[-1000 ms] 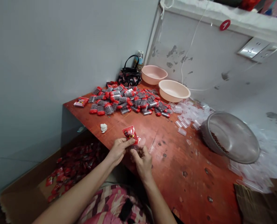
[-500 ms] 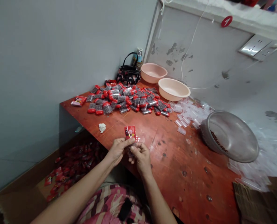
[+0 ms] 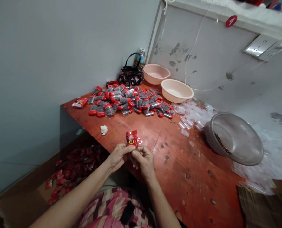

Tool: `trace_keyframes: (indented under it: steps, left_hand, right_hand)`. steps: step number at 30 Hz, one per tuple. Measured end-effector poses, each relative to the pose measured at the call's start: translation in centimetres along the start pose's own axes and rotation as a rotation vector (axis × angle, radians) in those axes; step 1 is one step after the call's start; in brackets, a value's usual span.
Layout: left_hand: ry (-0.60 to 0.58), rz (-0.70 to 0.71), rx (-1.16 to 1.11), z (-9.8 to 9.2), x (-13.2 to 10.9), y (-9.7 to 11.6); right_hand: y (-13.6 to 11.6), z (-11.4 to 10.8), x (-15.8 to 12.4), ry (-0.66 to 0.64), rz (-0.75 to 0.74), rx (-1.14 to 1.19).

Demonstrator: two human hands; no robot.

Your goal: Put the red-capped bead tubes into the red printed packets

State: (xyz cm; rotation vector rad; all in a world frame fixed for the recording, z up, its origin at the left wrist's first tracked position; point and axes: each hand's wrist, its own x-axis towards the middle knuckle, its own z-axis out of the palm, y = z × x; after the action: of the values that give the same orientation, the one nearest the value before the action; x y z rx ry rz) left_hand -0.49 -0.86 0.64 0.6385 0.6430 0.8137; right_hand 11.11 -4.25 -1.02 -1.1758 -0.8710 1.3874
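Close to the table's front edge, both my hands meet around a small red printed packet, which stands upright. My left hand pinches its lower end between thumb and fingers. Against it, my right hand has its thumb and fingers closed on a small dark-filled tube, mostly hidden by the fingers. Another shiny red and white packet piece shows just behind my right fingers. Farther back lies a heap of clear tubes with red caps, full of dark contents.
Loose clear tubes lie right of the heap, near a metal bowl of small brown balls. Two plastic basins and a handbag stand behind. A crumpled white tissue is at left; a box of red packets sits below.
The red packet has dropped slightly and shifted a little left, and more of its printed front shows. Both hands keep their grip; the table items have not moved.
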Motion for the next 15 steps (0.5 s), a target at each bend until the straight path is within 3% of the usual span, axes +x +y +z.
trace_keyframes:
  steps: [6, 12, 15]
  left_hand:
    - [0.249, 0.074, -0.096, -0.5, 0.3, -0.3]
    - [0.228, 0.048, -0.134, 0.2, -0.7, -1.6]
    - [0.16, 0.02, -0.151, 0.2, -1.7, -1.7]
  right_hand:
    - [0.6, 0.4, -1.1, -0.018, -0.005, 0.071]
    - [1.5, 0.1, -0.8, 0.081, 0.026, 0.151]
    - [1.2, 0.5, -0.4, 0.031, 0.031, 0.114]
